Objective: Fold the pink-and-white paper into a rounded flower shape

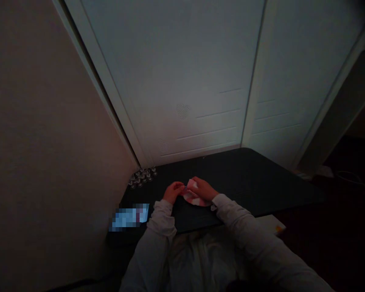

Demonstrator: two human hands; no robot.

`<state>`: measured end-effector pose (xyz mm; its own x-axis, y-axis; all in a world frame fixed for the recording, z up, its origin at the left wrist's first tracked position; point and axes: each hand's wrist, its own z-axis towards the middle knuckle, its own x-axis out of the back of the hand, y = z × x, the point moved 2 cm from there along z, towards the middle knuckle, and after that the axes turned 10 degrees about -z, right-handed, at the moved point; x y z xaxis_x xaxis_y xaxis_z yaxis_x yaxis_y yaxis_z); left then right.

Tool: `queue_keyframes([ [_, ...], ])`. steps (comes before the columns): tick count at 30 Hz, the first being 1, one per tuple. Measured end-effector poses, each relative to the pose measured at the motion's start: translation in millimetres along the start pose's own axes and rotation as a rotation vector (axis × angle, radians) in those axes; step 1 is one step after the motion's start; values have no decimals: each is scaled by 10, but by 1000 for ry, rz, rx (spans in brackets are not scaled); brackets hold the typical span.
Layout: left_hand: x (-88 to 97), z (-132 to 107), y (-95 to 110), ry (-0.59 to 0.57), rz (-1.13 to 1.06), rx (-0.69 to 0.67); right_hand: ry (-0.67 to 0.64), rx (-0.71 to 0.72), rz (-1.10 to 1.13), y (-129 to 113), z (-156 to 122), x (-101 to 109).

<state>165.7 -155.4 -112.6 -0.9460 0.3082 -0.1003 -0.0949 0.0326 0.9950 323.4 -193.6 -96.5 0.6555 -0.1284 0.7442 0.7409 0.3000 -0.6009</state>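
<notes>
A small pink-and-white folded piece of paper (pixel 192 197) lies on the dark table (pixel 249 182) close in front of me. My left hand (pixel 173 191) pinches its left edge with curled fingers. My right hand (pixel 204 188) rests on top of the paper, fingers closed over its upper part. Both arms wear pale long sleeves. The room is dim, so the paper's exact shape is hard to make out.
A cluster of small shiny objects (pixel 142 177) sits at the table's far left corner by the wall. A blurred bluish rectangle (pixel 129 217) lies at the left near edge. A pale flat object (pixel 272 224) pokes out at the table's right front. White closet doors (pixel 200 73) stand behind.
</notes>
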Motion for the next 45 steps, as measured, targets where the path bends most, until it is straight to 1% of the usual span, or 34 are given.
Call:
queue_keyframes([
  [9,14,13,-30,-22,-26,7,-9,1,26,1,-8,0],
  [18,5,3,-17,-3,-30,12,1,5,15,8,-7,0],
  [27,2,-2,-14,-49,-35,1,7,-30,9,-6,-7,-10],
  [34,-7,8,-15,-41,-31,1,25,-7,20,-16,-29,1],
  [38,10,27,-40,-32,-35,1,2,15,43,-10,-31,-2],
  [45,57,68,-77,42,-201,-27,-1,19,29,0,-2,-36],
])
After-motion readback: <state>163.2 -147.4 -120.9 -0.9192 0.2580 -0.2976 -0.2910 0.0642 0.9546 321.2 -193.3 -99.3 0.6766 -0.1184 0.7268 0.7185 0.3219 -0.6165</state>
